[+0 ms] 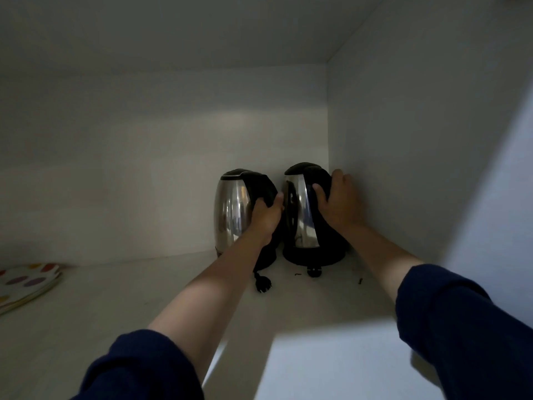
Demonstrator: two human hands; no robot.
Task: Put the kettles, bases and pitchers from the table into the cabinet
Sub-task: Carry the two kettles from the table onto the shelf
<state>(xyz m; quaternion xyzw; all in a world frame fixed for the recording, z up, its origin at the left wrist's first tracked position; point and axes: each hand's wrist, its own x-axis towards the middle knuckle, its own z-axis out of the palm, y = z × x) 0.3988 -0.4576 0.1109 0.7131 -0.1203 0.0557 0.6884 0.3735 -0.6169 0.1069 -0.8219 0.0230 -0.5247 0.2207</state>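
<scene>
Two steel kettles with black lids and handles stand side by side deep in the cabinet's right back corner. The left kettle [230, 209] has its black handle gripped by my left hand [266, 216]. The right kettle [300, 209] sits on a black round base [313, 256], and my right hand [339, 202] is wrapped around its handle. A black plug [263, 284] on a cord lies on the shelf in front of the left kettle, whose own base is mostly hidden by my forearm.
The white cabinet shelf [144, 307] stretches toward me, with the right side wall [418, 154] close to the right kettle. A stack of white plates with coloured dots [26, 281] lies at the shelf's left edge. Small dark crumbs sit near the right kettle's base.
</scene>
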